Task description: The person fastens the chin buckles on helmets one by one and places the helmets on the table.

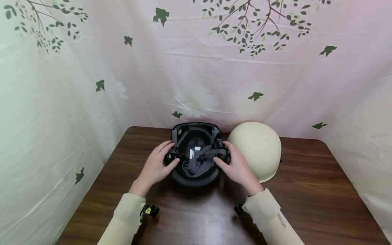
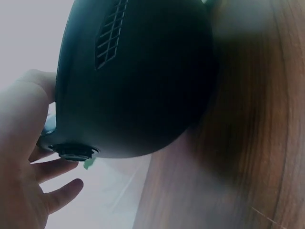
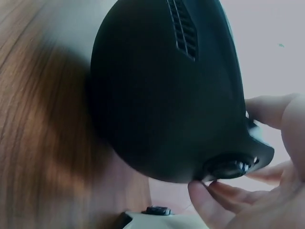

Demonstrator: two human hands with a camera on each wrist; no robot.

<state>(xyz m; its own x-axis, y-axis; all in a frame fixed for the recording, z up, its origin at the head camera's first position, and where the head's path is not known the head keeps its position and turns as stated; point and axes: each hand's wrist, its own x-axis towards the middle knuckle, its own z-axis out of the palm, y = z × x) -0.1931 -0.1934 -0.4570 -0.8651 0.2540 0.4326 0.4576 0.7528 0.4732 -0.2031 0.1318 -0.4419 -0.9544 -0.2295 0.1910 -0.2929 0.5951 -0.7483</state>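
Observation:
A black helmet (image 1: 196,180) lies upside down in the head view, its hollow turned up and grey straps (image 1: 211,151) crossing inside. My left hand (image 1: 156,165) grips its left rim, with the thumb on the inner side. On the opposite rim, my right hand (image 1: 237,165) holds it the same way. Both wrist views show the smooth outer shell (image 2: 138,95) (image 3: 152,105), with a slatted vent and a round knob near the rim. Whether the crown touches the table cannot be told. Just right of my right hand sits a beige helmet (image 1: 255,148), dome up.
The brown wooden table (image 1: 315,194) has rounded far corners. Behind it hangs a pale curtain (image 1: 199,75) printed with leaves and birds, and more cloth closes off both sides. The beige helmet stands close beside the black one near the back edge.

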